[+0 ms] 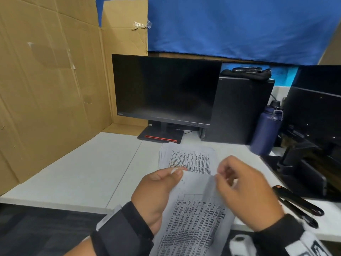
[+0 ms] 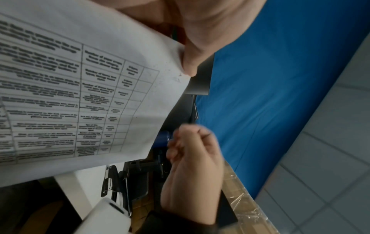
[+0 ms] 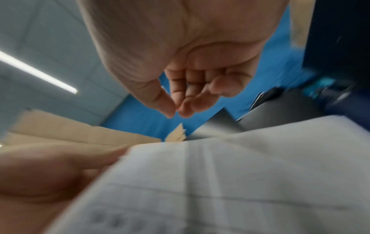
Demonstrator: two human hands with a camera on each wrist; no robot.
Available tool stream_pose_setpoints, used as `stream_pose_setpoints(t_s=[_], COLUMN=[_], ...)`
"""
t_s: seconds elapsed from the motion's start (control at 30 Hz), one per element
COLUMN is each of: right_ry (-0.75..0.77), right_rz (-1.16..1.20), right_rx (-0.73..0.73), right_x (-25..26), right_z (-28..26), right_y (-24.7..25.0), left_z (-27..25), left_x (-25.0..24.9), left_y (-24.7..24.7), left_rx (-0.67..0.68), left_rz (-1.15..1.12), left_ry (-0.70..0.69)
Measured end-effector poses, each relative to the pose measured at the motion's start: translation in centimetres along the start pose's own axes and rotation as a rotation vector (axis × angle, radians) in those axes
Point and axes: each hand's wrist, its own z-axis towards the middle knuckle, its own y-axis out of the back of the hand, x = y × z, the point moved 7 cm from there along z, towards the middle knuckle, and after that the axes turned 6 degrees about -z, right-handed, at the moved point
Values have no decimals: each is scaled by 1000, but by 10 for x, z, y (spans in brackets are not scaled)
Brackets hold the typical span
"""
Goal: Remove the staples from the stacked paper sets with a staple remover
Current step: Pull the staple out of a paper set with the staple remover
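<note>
Holding paper set (image 1: 193, 218) | left hand (image 1: 155, 193) | white, printed tables, curled

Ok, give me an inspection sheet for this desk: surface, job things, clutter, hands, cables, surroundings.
Surface: white desk.
Job's things: paper set held up off the desk; paper stack lies flat behind it; black tool, perhaps the staple remover, lies untouched at right.
Clutter: dark blue bottle, computer tower, monitor, second screen.
Hands: left hand pinches the set's top left corner; right hand has thumb and fingertips together near the top right corner, anything in them too small to tell.
Cables: one behind the monitor base.
Surroundings: cardboard panel, blue cloth.
</note>
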Motion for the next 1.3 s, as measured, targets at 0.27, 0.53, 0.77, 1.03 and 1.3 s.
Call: stream_pose_setpoints(t_s=[0.27,0.53,0.77,1.03,1.3], right_ry=[365,361,371,434,410], right_rz=[-123,-195,-314,-279,-302], right_rx=[-57,-130,-152,-197,-240], right_x=[42,41,42,42,43], right_z=[-23,-26,-26,-31,-30], right_y=[-40,-35,-40,-41,-38], left_z=[-8,-11,-12,-12,-14], left_x=[12,10,9,7,5], left_y=[-9,-11,-13,-14,-17], left_rx=[76,110,124,139,156], left_rz=[-28,59,136,140,143], left_ry=[-27,-64,-91,-69,-86])
